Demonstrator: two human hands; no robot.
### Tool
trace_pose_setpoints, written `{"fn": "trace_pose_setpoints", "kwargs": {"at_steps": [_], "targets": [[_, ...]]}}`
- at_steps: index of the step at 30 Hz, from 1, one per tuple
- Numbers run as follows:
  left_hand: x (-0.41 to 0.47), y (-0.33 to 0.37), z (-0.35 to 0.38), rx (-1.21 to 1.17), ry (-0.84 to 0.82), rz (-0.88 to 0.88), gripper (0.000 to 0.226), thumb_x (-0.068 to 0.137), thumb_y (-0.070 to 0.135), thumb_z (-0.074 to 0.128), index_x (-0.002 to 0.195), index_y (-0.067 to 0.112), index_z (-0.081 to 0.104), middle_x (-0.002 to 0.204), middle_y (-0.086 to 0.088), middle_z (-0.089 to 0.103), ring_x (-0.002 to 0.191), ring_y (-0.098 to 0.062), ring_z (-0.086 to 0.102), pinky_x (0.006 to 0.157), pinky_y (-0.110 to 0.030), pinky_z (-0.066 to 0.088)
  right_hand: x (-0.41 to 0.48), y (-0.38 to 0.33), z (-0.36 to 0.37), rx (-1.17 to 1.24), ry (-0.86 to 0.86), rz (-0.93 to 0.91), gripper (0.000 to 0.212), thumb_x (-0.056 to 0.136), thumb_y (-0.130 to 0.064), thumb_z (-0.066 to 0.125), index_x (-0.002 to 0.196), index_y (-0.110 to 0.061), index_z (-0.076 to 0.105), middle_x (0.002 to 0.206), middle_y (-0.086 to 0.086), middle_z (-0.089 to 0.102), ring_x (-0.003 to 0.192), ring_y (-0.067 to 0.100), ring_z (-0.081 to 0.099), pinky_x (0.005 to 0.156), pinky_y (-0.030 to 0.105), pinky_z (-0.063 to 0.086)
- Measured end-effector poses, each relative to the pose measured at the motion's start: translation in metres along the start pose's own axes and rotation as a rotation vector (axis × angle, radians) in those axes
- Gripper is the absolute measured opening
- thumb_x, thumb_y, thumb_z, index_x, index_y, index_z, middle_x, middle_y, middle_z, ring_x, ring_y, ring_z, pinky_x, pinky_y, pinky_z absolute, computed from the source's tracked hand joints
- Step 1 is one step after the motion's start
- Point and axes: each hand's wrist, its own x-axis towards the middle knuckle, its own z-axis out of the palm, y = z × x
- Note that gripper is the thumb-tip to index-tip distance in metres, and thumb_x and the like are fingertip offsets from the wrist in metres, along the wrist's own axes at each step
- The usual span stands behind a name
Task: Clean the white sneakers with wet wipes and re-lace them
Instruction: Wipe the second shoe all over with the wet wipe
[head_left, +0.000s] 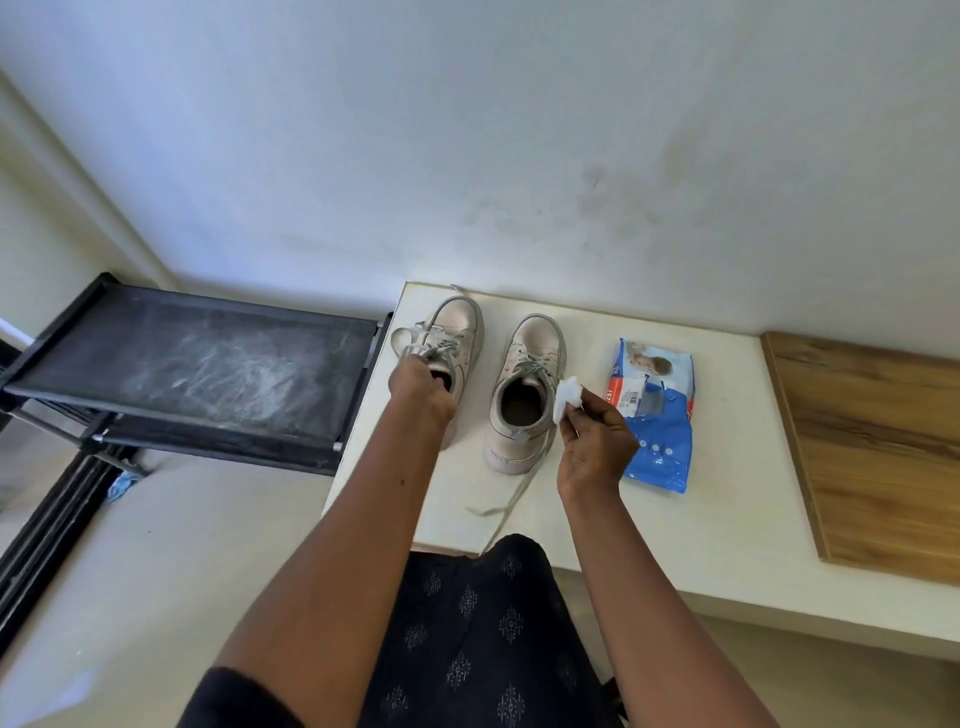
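Observation:
Two white sneakers stand side by side on a white table (727, 519), toes toward the wall. My left hand (421, 387) grips the left sneaker (457, 327) at its collar, fingers inside the opening. The right sneaker (527, 384) stands free, and one grey lace (511, 491) trails from it toward the table's front edge. My right hand (592, 441) pinches a folded white wet wipe (566, 397) just beside the right sneaker's outer side. A blue wet-wipe pack (657, 415) lies to the right of that hand.
A wooden board (872, 447) covers the table's right part. A black, dusty shoe rack (192, 364) stands left of the table, close to its edge. A white wall rises directly behind the sneakers.

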Motion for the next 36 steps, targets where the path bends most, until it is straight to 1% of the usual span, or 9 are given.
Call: {"fn": "trace_pose_setpoints", "kwargs": {"at_steps": [8, 10, 13, 20, 24, 27, 28, 32, 36], "targets": [[0.035, 0.003, 0.009, 0.093, -0.127, -0.088, 0.028, 0.097, 0.036, 0.049, 0.083, 0.012, 0.054, 0.078, -0.003, 0.059, 0.063, -0.013, 0.056, 0.067, -0.018, 0.049, -0.002, 0.012, 0.032, 0.039, -0.085, 0.055, 0.031, 0.081, 0.022, 0.05, 0.083, -0.004, 0.066, 0.077, 0.003, 0.067, 0.077, 0.016, 0.065, 0.068, 0.027, 0.056], [0.049, 0.003, 0.007, 0.09, -0.172, -0.125, 0.021, 0.094, 0.034, 0.057, 0.091, 0.013, 0.056, 0.082, -0.004, 0.061, 0.064, -0.014, 0.06, 0.075, -0.02, 0.051, 0.0, 0.019, 0.033, 0.041, -0.087, 0.077, 0.031, 0.081, 0.022, 0.05, 0.084, -0.004, 0.066, 0.082, 0.006, 0.066, 0.08, 0.018, 0.064, 0.066, 0.025, 0.057], [0.061, 0.003, 0.006, 0.079, -0.201, -0.186, 0.018, 0.089, 0.027, 0.065, 0.094, 0.011, 0.059, 0.083, -0.006, 0.063, 0.066, -0.017, 0.063, 0.066, -0.024, 0.056, 0.004, 0.028, 0.031, 0.049, -0.071, 0.092, 0.031, 0.081, 0.022, 0.05, 0.084, -0.005, 0.065, 0.084, 0.005, 0.066, 0.084, 0.019, 0.063, 0.065, 0.024, 0.057], [0.067, 0.0, 0.009, -0.007, -0.239, -0.188, 0.015, 0.09, 0.012, 0.057, 0.078, 0.003, 0.06, 0.083, -0.009, 0.061, 0.071, -0.019, 0.058, 0.097, -0.023, 0.043, 0.008, 0.033, 0.029, 0.049, -0.107, 0.084, 0.032, 0.082, 0.023, 0.049, 0.081, -0.005, 0.064, 0.067, -0.007, 0.07, 0.077, 0.013, 0.064, 0.064, 0.022, 0.057], [0.06, -0.003, 0.012, 0.092, -0.293, -0.081, 0.021, 0.087, 0.015, 0.06, 0.068, 0.008, 0.055, 0.057, -0.002, 0.06, 0.05, -0.011, 0.058, 0.068, -0.018, 0.049, 0.008, 0.034, 0.028, 0.058, -0.122, 0.088, 0.031, 0.081, 0.022, 0.049, 0.082, -0.004, 0.064, 0.068, -0.005, 0.07, 0.078, 0.014, 0.064, 0.063, 0.021, 0.057], [0.066, -0.004, 0.013, 0.315, -0.274, -0.029, 0.033, 0.07, 0.032, 0.083, 0.085, 0.013, 0.062, 0.09, -0.001, 0.059, 0.085, -0.012, 0.057, 0.089, -0.022, 0.048, 0.008, 0.034, 0.028, 0.081, -0.118, 0.109, 0.03, 0.081, 0.023, 0.049, 0.082, -0.003, 0.064, 0.07, -0.003, 0.07, 0.078, 0.015, 0.064, 0.062, 0.022, 0.057], [0.067, -0.004, 0.012, 0.384, -0.272, -0.027, 0.033, 0.068, 0.03, 0.084, 0.085, 0.013, 0.061, 0.09, -0.001, 0.055, 0.085, -0.012, 0.054, 0.09, -0.023, 0.048, 0.007, 0.033, 0.027, 0.087, -0.119, 0.119, 0.03, 0.081, 0.023, 0.049, 0.082, -0.003, 0.063, 0.068, -0.003, 0.07, 0.077, 0.015, 0.064, 0.063, 0.022, 0.057], [0.065, -0.002, 0.015, 0.565, -0.213, -0.061, 0.023, 0.075, 0.002, 0.068, 0.068, 0.016, 0.051, 0.061, 0.0, 0.039, 0.047, -0.01, 0.038, 0.044, -0.015, 0.039, 0.003, 0.026, 0.025, 0.072, -0.145, 0.155, 0.031, 0.083, 0.022, 0.048, 0.081, -0.005, 0.062, 0.065, -0.006, 0.071, 0.075, 0.013, 0.064, 0.064, 0.023, 0.057], [0.062, 0.004, 0.004, 0.522, -0.189, -0.082, 0.012, 0.079, 0.003, 0.056, 0.074, 0.013, 0.05, 0.068, -0.004, 0.046, 0.052, -0.014, 0.042, 0.042, -0.016, 0.041, -0.004, 0.017, 0.024, 0.02, -0.164, 0.173, 0.031, 0.083, 0.022, 0.048, 0.081, -0.006, 0.063, 0.073, 0.001, 0.07, 0.08, 0.018, 0.063, 0.061, 0.024, 0.057]]}}
